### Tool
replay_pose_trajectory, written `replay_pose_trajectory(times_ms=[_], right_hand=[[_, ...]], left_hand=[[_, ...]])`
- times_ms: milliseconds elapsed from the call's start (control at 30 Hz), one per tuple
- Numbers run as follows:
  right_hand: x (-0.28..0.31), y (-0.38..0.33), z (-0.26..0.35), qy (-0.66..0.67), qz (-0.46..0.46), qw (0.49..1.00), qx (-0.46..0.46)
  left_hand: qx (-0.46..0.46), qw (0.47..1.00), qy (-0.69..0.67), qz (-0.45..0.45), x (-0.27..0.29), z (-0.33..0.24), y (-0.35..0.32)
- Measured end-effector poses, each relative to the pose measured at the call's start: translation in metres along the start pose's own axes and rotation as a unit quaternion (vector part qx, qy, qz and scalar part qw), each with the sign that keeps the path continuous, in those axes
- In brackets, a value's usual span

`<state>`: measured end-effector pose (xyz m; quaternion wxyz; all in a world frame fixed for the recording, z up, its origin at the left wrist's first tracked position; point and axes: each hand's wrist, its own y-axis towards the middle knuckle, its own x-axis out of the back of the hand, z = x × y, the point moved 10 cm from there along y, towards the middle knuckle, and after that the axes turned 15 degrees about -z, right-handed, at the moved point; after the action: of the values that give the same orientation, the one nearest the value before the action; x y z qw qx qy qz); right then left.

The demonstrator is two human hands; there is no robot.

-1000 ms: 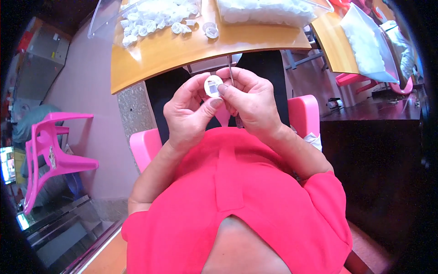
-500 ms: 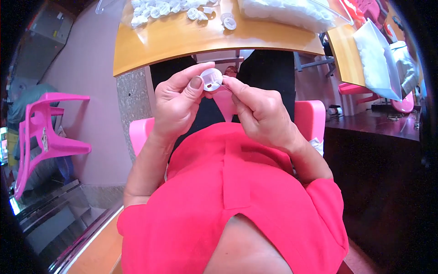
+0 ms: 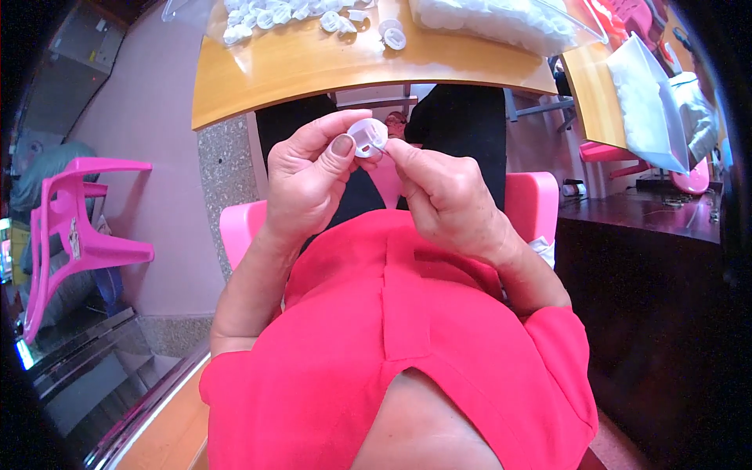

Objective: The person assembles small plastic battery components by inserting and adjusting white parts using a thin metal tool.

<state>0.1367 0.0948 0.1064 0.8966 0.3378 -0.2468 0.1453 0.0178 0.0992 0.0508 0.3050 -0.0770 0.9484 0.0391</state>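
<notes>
A round white plastic piece (image 3: 366, 135) hangs between two hands above the lap, just off the near edge of a wooden table (image 3: 376, 66), its hollow face turned up, apparently so the wearer can see inside. The left hand (image 3: 309, 172) pinches it by the rim, thumb on the near side and forefinger along the far side, a grip that seems meant to steady it while leaving the hollow uncovered. The right hand (image 3: 446, 184) has thumb and forefinger drawn narrow at the opposite rim, around a thin grey tip (image 3: 380, 145); what it belongs to cannot be told. Back from the table's near edge, loose white pieces (image 3: 274, 14) lie toward the left and a clear tub (image 3: 540, 45) of them stands toward the right, presumably within reach. Another filled tub (image 3: 675, 125) sits along a second table's (image 3: 594, 102) right edge.
</notes>
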Motion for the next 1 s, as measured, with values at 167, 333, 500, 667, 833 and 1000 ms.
replay_pose_trajectory(times_ms=[167, 333, 500, 667, 833, 1000], right_hand=[[0.001, 0.001, -0.003, 0.082, -0.02, 0.996, -0.035], [0.0, 0.001, -0.009, 0.11, -0.027, 0.991, -0.067], [-0.001, -0.001, -0.017, 0.116, -0.004, 0.984, -0.137], [-0.008, -0.007, -0.032, 0.165, 0.04, 0.954, -0.247], [-0.003, -0.005, -0.03, 0.144, 0.02, 0.965, -0.217], [0.012, 0.001, -0.008, -0.035, -0.047, 0.998, -0.027]], left_hand=[[0.028, 0.998, -0.053, 0.007, -0.003, 0.003, 0.0], [0.024, 0.998, -0.056, -0.004, -0.001, 0.005, -0.001], [0.011, 0.998, -0.065, -0.002, -0.004, 0.004, -0.001], [0.014, 0.998, -0.058, -0.007, -0.003, 0.008, -0.001], [0.027, 0.998, -0.058, -0.018, -0.003, 0.01, 0.0], [0.05, 0.996, -0.07, -0.024, -0.002, 0.014, 0.001]])
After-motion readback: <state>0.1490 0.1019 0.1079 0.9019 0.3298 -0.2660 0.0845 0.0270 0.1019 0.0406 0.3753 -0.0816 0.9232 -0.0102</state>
